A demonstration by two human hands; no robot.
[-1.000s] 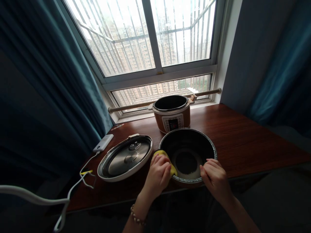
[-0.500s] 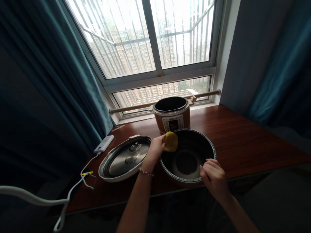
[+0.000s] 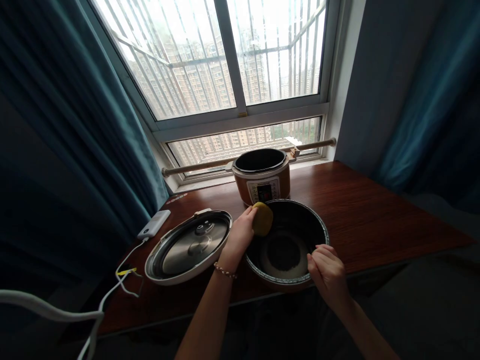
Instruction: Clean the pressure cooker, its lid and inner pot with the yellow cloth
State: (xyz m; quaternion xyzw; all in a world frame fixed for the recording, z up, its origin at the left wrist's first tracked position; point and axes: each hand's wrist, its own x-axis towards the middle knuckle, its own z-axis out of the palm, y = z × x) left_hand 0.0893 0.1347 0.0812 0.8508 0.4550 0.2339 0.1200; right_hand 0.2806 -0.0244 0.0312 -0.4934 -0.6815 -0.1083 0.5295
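Note:
A dark inner pot [image 3: 288, 250] with a speckled rim stands on the near side of the table. My left hand [image 3: 242, 232] is closed on a yellow sponge [image 3: 263, 219], which lies against the pot's left inner wall near the rim. On the right, my right hand [image 3: 328, 270] grips the pot's rim, its thumb towards the inside. Behind the pot sits a brown and white electric cooker [image 3: 262, 175], open at the top, with a control panel on its front. To the left lies its lid [image 3: 193, 245], the metal underside facing up.
The brown wooden table [image 3: 382, 210] reaches towards the right wall. At its left edge lie a white power bank [image 3: 154, 223] and a white cable [image 3: 108, 295] with a yellow tie. A barred window [image 3: 210, 65] and blue curtains [image 3: 112, 110] stand behind.
The whole view has shifted slightly, so things sit a little further left. Both hands keep their hold, and the sponge stays at the pot's left wall with hardly any movement.

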